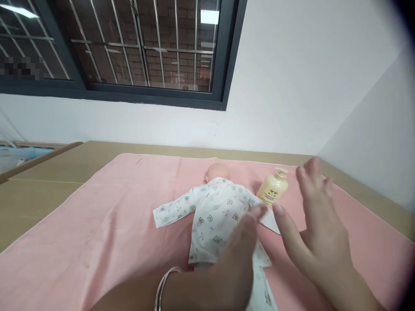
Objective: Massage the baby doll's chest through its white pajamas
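Note:
A baby doll lies on a pink towel, dressed in a white printed garment with one sleeve stretched to the left. My left hand, with a bracelet at the wrist, hovers blurred over the doll's lower body, fingers together, holding nothing I can see. My right hand is raised beside the doll with fingers spread and empty. A pale yellow pump bottle lies on the towel just beyond my right hand's thumb, next to the doll's right sleeve.
The towel covers a tan surface that runs to a white wall. A dark-framed barred window is above. A wooden edge and blue item sit at the far left.

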`<state>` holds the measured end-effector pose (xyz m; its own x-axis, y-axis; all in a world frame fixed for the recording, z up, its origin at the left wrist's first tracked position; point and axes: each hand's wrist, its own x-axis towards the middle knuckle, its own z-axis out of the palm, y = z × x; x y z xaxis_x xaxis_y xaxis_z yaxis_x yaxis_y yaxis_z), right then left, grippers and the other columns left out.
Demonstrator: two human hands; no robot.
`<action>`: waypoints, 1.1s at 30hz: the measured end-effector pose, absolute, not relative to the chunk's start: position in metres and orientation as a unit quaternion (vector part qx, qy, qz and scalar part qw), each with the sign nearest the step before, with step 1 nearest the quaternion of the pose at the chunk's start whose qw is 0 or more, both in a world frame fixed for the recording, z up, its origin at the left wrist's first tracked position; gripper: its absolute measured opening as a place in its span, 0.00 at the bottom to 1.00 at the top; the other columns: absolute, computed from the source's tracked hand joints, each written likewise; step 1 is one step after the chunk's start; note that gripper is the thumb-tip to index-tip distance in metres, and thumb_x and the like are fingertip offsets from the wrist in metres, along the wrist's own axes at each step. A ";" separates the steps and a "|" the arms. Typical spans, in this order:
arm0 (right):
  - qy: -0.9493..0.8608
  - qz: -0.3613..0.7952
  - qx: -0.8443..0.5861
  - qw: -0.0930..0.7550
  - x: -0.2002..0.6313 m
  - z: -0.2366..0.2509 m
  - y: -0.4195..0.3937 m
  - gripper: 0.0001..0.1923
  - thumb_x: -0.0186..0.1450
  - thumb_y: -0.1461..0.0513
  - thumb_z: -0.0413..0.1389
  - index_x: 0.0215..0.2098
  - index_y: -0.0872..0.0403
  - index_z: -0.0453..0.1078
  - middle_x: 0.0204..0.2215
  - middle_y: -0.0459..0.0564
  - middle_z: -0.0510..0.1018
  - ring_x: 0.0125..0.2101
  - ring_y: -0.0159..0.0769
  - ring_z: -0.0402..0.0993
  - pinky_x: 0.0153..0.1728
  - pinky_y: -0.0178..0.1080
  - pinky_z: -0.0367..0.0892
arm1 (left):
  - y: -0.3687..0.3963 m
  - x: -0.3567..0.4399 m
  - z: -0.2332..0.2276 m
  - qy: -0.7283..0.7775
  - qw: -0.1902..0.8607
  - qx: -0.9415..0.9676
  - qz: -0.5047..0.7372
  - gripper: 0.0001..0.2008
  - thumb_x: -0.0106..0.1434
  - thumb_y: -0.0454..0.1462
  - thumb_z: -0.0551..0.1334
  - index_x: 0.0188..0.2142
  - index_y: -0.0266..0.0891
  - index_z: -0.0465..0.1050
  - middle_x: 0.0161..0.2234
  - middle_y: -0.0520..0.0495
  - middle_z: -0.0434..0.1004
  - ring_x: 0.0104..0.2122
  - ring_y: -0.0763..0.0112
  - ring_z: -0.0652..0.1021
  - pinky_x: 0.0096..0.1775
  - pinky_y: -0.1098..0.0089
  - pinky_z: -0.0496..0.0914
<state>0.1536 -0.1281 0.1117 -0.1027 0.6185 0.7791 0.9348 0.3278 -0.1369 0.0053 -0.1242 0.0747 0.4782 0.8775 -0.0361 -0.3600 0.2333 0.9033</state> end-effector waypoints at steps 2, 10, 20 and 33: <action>-0.738 -0.154 -0.539 0.374 0.148 0.103 -0.120 0.35 0.69 0.57 0.46 0.70 0.47 0.35 0.69 0.51 0.43 0.66 0.57 0.40 0.60 0.69 0.46 | -0.100 0.001 0.067 0.345 0.620 0.506 0.490 0.22 0.67 0.49 0.51 0.56 0.46 0.67 0.63 0.50 0.61 0.65 0.60 0.55 0.66 0.58 0.45; -0.837 -0.111 -0.393 0.364 0.110 0.016 -0.063 0.24 0.63 0.70 0.45 0.55 0.54 0.67 0.48 0.54 0.78 0.53 0.44 0.71 0.62 0.61 0.51 | -0.010 -0.008 0.015 0.454 0.427 0.469 0.625 0.11 0.64 0.40 0.53 0.33 0.39 0.72 0.35 0.45 0.78 0.42 0.63 0.76 0.50 0.61 0.67; -0.801 0.022 -0.542 0.253 0.133 -0.003 -0.015 0.28 0.70 0.55 0.44 0.65 0.56 0.54 0.65 0.60 0.56 0.65 0.48 0.50 0.61 0.59 0.53 | -0.009 -0.007 -0.012 0.476 0.352 0.527 0.610 0.16 0.64 0.36 0.54 0.50 0.41 0.69 0.53 0.44 0.72 0.55 0.62 0.70 0.58 0.60 0.60; -0.808 0.035 -0.554 0.195 0.137 0.009 -0.012 0.29 0.72 0.52 0.40 0.66 0.56 0.52 0.66 0.61 0.54 0.66 0.49 0.47 0.62 0.58 0.49 | -0.009 -0.006 -0.013 0.460 0.338 0.569 0.592 0.14 0.67 0.37 0.51 0.49 0.41 0.69 0.51 0.44 0.73 0.53 0.63 0.70 0.57 0.61 0.61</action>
<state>0.1368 -0.0122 0.0094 -0.3095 0.9101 0.2757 0.8827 0.3828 -0.2727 -0.0059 -0.0087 -0.0134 -0.1247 0.9238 0.3619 0.1234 -0.3475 0.9295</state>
